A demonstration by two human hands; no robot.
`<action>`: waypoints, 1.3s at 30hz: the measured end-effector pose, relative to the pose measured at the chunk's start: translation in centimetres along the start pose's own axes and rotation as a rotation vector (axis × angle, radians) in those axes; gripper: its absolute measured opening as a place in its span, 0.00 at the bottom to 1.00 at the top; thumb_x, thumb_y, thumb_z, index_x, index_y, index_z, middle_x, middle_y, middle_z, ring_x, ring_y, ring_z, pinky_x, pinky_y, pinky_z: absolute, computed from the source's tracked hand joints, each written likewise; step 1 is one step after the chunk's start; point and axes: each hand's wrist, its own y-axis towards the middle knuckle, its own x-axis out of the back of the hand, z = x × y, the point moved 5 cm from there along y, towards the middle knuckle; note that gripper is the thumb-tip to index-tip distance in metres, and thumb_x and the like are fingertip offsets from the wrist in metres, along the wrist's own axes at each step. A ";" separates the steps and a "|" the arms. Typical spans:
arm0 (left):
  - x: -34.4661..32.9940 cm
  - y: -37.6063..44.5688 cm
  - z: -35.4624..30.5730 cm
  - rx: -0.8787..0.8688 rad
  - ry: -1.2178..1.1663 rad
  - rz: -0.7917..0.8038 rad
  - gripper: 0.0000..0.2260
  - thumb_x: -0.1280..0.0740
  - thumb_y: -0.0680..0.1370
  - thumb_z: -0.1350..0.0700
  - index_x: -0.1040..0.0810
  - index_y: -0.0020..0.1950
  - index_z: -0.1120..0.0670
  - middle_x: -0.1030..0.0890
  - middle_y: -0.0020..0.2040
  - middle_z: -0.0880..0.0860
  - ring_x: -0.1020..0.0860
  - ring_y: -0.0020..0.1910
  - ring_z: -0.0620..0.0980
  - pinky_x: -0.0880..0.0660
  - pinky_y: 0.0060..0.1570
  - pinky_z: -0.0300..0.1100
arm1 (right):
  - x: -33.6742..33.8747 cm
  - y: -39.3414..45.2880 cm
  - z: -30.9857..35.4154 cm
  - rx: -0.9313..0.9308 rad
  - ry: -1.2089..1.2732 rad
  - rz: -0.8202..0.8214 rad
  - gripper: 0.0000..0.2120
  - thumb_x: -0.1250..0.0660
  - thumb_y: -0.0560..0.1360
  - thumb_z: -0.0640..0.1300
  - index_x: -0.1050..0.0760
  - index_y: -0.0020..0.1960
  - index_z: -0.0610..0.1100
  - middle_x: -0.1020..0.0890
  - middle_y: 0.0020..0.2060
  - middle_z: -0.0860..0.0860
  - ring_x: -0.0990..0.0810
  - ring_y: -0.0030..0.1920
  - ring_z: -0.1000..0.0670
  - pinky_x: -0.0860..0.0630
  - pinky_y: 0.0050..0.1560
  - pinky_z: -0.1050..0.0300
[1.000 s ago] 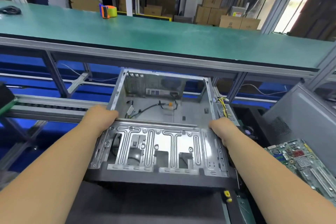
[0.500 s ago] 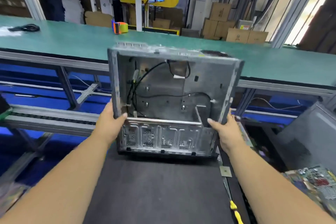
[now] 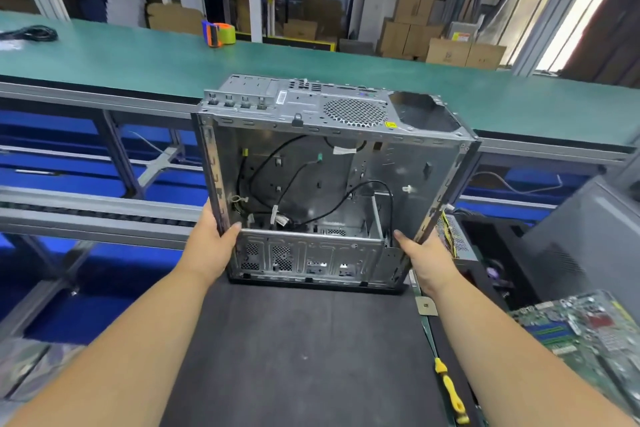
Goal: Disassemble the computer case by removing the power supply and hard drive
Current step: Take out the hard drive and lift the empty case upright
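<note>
1. We count one computer case (image 3: 332,184) at the centre.
2. Two hands: left hand (image 3: 207,246), right hand (image 3: 427,258).
3. One circuit board (image 3: 581,329) at four o'clock.
4. One screwdriver (image 3: 450,388) at five o'clock.
5. One tape dispenser (image 3: 219,33) at eleven o'clock.

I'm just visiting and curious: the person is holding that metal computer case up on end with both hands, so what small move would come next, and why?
Probably setting it aside: the computer case looks stripped, with only loose black cables inside, and the left hand and right hand grip its sides.
</note>
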 end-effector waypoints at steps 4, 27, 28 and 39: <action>-0.4 -0.2 0.7 0.076 -0.023 0.019 0.18 0.36 0.81 0.49 0.35 0.71 0.44 0.23 0.58 0.46 0.26 0.58 0.50 0.32 0.57 0.45 | -0.2 -0.8 -1.5 -0.107 0.008 0.052 0.29 0.27 0.74 0.52 0.34 0.72 0.54 0.22 0.61 0.61 0.24 0.61 0.56 0.32 0.61 0.55; -6.6 1.4 9.7 0.387 -0.187 0.309 0.46 0.29 0.71 0.65 0.53 0.79 0.43 0.30 0.73 0.50 0.30 0.70 0.56 0.36 0.72 0.56 | -1.1 2.0 -5.7 -0.122 -0.514 -0.153 0.04 0.31 0.77 0.49 0.25 0.46 0.56 0.21 0.37 0.61 0.22 0.44 0.49 0.33 0.37 0.57; -6.7 1.7 9.7 0.387 -0.192 0.306 0.47 0.29 0.71 0.65 0.54 0.79 0.42 0.30 0.73 0.49 0.30 0.70 0.56 0.36 0.72 0.56 | -1.1 2.3 -5.6 -0.123 -0.516 -0.152 0.04 0.31 0.77 0.49 0.25 0.47 0.56 0.22 0.37 0.61 0.22 0.44 0.49 0.33 0.37 0.57; -6.5 0.8 9.1 0.346 -0.181 0.207 0.40 0.29 0.76 0.55 0.51 0.80 0.43 0.36 0.77 0.47 0.37 0.76 0.51 0.39 0.74 0.54 | -1.1 2.0 -5.2 -0.157 -0.536 -0.055 0.16 0.31 0.78 0.46 0.26 0.65 0.50 0.19 0.53 0.55 0.22 0.54 0.49 0.31 0.52 0.57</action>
